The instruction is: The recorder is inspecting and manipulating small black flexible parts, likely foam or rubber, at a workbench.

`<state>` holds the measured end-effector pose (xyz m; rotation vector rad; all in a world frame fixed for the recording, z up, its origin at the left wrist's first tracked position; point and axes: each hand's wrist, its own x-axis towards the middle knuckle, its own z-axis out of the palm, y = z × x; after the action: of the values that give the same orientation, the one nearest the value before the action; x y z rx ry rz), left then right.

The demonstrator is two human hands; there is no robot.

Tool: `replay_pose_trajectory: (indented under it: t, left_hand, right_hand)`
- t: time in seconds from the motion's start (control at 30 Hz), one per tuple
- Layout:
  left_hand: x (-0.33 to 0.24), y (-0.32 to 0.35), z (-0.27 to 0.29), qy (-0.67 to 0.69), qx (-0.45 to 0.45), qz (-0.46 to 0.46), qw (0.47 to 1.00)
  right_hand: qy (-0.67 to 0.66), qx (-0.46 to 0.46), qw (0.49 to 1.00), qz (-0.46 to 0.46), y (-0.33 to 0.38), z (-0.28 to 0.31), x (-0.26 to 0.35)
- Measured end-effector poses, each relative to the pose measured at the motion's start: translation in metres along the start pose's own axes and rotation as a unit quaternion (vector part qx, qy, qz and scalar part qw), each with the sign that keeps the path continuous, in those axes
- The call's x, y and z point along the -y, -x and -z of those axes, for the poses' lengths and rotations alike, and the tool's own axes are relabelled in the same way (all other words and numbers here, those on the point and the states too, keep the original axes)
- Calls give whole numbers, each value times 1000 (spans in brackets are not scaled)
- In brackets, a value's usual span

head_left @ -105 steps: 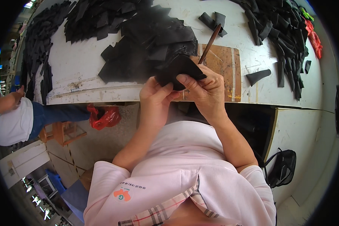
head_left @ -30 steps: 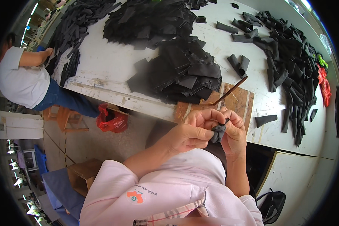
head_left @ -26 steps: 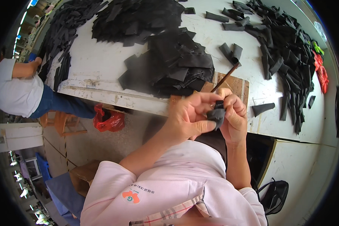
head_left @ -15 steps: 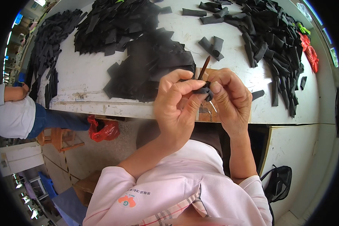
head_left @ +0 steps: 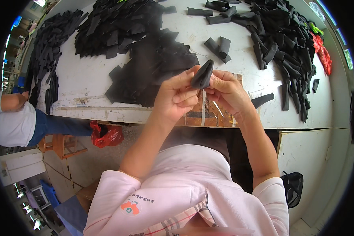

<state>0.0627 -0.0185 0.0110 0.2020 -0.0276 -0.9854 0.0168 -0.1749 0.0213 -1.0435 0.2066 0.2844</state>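
Note:
Over the table's front edge, both hands pinch a folded piece of black fabric (head_left: pixel 203 74), which stands up between them and narrows to a rounded tip at the top. My left hand (head_left: pixel 177 96) closes on its left side with curled fingers. From the other side, the thumb and fingers of my right hand (head_left: pixel 229 91) grip its lower right edge. Below the hands lies a worn brown board (head_left: pixel 200 118) with a thin shiny strip on it. A dark pile of flat black fabric pieces (head_left: pixel 149 70) lies just left of my left hand. One rolled black piece (head_left: pixel 262 100) rests beside my right wrist.
More black pieces (head_left: pixel 118 27) are heaped at the far left of the white table (head_left: pixel 82 92). Rolled black tubes (head_left: pixel 287 51) are piled on the right, near a red plastic bag (head_left: pixel 321 53). A person (head_left: pixel 15 118) stands at left, by another red bag (head_left: pixel 106 133).
The black fabric was bunched small between my fingertips and now stands up, spread larger. The brown pointed stick behind it no longer shows. Both hands shifted slightly left and away, uncovering more board.

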Motion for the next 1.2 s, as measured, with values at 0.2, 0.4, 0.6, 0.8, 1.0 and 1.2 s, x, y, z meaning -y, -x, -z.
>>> replay_pose_trajectory:
  t: [0.2, 0.4, 0.6, 0.8, 1.0, 1.2]
  left_hand:
    - [5, 1, -27, -244, -82, -131, 957]
    - [3, -5, -25, -700, -37, -387, 599]
    - [14, 0, -30, -476, -20, -425, 769]
    - [23, -8, -24, -416, -92, -307, 851]
    - [2, -22, -48, -614, -32, -212, 759]
    - [6, -20, -49, -624, -59, -183, 757]
  right_hand:
    - [134, 5, 988, 71, -15, 6, 10]
    - [216, -66, 949, 222, 2, -4, 5]
    - [612, -36, 695, 377, 18, -23, 43]
    - [599, -58, 709, 367, 2, 14, -5]
    - [494, 2, 796, 350, 6, 12, -7]
    - [522, -9, 782, 340, 9, 8, -4]
